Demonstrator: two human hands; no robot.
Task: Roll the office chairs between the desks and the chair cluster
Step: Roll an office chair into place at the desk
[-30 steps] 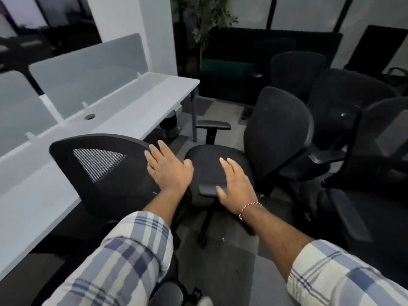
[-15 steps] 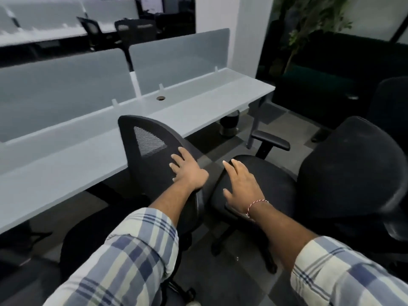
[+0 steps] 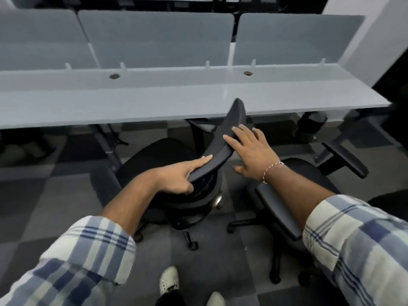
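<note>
Left hand (image 3: 178, 175): clenched on the near end of the backrest (image 3: 229, 127) of a black office chair (image 3: 159, 155). The index finger (image 3: 199, 162) lies straight along the top rim, with the thumb and remaining fingers wrapped under that end.

The backrest shows edge-on and runs up and away from the left fingers toward the desk (image 3: 154, 100). Its far tip overlaps the desk's front edge. The chair's seat lies left of and below the left fingertips, partly under the desk.

Right hand (image 3: 249, 151): released, fingers (image 3: 230, 140) straight and spread, tips touching the right side of the backrest's rim, ahead of the left hand. The thumb points down, clear of the rim. A thread bracelet (image 3: 272, 171) sits at the wrist.

A second chair (image 3: 304, 173) stands right of the right-hand fingers, just beside the first. One armrest (image 3: 278, 210) lies under the right forearm.
</note>
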